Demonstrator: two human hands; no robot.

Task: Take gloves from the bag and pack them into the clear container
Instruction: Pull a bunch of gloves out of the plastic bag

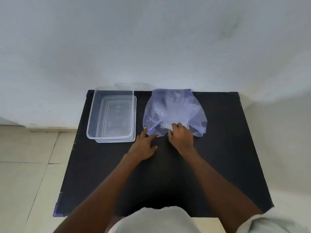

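A translucent bluish bag point(175, 111) is worked at its near edge on a black desk point(218, 157).

The bag is crumpled, its contents blurred. Its edge is gripped by the curled right hand point(181, 137) and touched by the spread, flat left hand point(143, 147). An empty clear container point(94, 115) is seen left of the bag.

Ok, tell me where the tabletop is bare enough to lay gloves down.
The widest bare patch of the black table is on its right side, past the bag. A narrow bare strip runs between the bag and the clear container. The near middle is crossed by both forearms. It is crowded at the bag's near edge, where the left hand and right hand work.
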